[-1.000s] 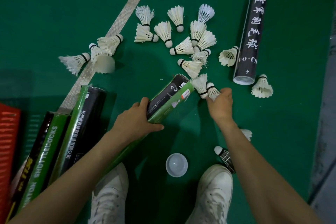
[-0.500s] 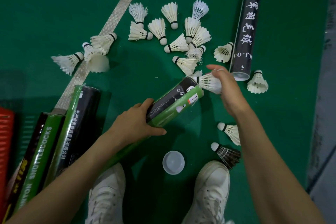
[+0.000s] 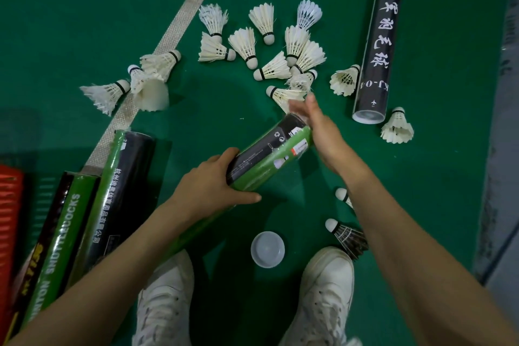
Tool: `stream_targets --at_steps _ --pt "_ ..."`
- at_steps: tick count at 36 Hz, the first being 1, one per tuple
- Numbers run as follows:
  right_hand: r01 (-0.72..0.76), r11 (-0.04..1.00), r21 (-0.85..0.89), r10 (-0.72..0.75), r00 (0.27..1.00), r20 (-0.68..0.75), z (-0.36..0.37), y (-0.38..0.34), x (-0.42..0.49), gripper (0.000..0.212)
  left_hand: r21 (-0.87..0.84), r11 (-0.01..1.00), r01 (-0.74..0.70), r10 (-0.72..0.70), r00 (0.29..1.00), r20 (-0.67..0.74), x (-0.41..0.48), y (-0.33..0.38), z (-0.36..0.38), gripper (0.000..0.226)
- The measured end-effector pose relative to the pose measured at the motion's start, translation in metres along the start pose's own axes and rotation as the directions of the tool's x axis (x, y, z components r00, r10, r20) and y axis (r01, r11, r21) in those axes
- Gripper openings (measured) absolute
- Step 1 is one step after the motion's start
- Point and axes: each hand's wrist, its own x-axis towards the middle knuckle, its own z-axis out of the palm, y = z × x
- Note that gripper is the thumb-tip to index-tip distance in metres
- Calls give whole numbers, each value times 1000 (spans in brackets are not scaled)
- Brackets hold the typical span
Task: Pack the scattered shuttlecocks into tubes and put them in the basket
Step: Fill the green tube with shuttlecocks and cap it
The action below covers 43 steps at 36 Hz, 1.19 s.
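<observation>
The green-and-black tube (image 3: 269, 154) is tilted above the green court floor (image 3: 438, 191), its open end pointing up and to the right. The left hand (image 3: 213, 185) grips its middle, fingers curled over the top and thumb underneath. The right hand (image 3: 320, 129) is at the tube's mouth, its fingers blurred, so it is impossible to tell whether they hold anything.

Beyond the mouth lies a cluster of white shuttlecocks (image 3: 280, 45); three more (image 3: 146, 78) lie on the white court line (image 3: 179, 17). A black tube (image 3: 376, 48) with white characters lies to the right, a shuttlecock on each side of its near end. By the right forearm lies a dark-feathered shuttlecock (image 3: 348, 236). A translucent cap (image 3: 267, 249) sits between two white shoes (image 3: 323, 298). More tubes (image 3: 126, 191) lie at the left beside a red basket (image 3: 8, 219).
</observation>
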Motion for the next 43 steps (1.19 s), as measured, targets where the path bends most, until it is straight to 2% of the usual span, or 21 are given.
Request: stream_targets --at_steps 2,3,4,6,8,10,14,16,19,21,23,24,26,28,31,33,37,41,43 --pt "68 995 -72 -85 958 -275 1 -3 8 42 8 999 36 -36 999 -14 6 2 0 82" --pt "86 980 -177 -145 923 -357 1 -1 13 36 14 998 55 -55 998 -18 9 1 0 81" --pt "84 944 -320 -208 904 -374 -1 2 18 33 20 997 72 -72 997 -21 11 0 0 81" --pt "48 791 -610 -264 926 -270 -3 13 30 37 43 994 98 -97 995 -24 12 -4 0 81" --pt "-3 645 -764 -197 966 -170 -3 23 36 43 64 991 119 -118 993 -21 11 -9 -1 82" --pt "-37 590 -806 -145 978 -151 -4 30 37 45 59 988 142 -141 990 -11 9 -15 0 84" --pt "-93 551 -829 -133 971 -198 -5 41 33 40 52 984 169 -169 986 -6 6 -22 2 86" --pt "-79 601 -795 -182 956 -232 -5 44 30 34 63 984 168 -168 986 0 5 -20 3 87" --pt "8 807 -591 -282 884 -373 -8 39 26 24 73 986 152 -153 988 5 4 -17 3 91" --pt "53 938 -342 -227 840 -493 -11 26 21 22 71 989 132 -133 991 3 3 -15 2 95" --pt "78 993 -92 -117 813 -570 -14 13 16 22 71 991 114 -114 993 -11 3 -12 2 96" --pt "98 995 -37 -101 797 -595 -15 9 14 23 66 992 105 -104 994 -21 2 -10 2 96" --pt "147 988 -41 -141 781 -608 -18 5 9 18 46 995 89 -88 995 -38 1 -8 2 98" --pt "173 984 -40 -166 809 -564 -20 5 3 19 36 996 76 -75 996 -44 0 -7 1 100" --pt "153 988 32 -120 876 -468 -16 5 -3 45 46 998 45 -43 998 -40 -1 -3 -2 100" --pt "138 989 60 -103 910 -401 -14 4 -5 53 61 998 14 -13 1000 -25 -2 0 -3 98" --pt "145 985 95 -111 950 -293 -17 2 -9 33 33 999 -13 15 999 -38 -3 0 -6 100" --pt "140 988 58 -119 955 -271 -23 1 -13 27 44 998 -48 49 998 -25 -4 -1 -5 104" --pt "119 993 23 -111 969 -222 -25 -3 -16 32 55 997 -57 58 998 -21 -4 1 -3 104"
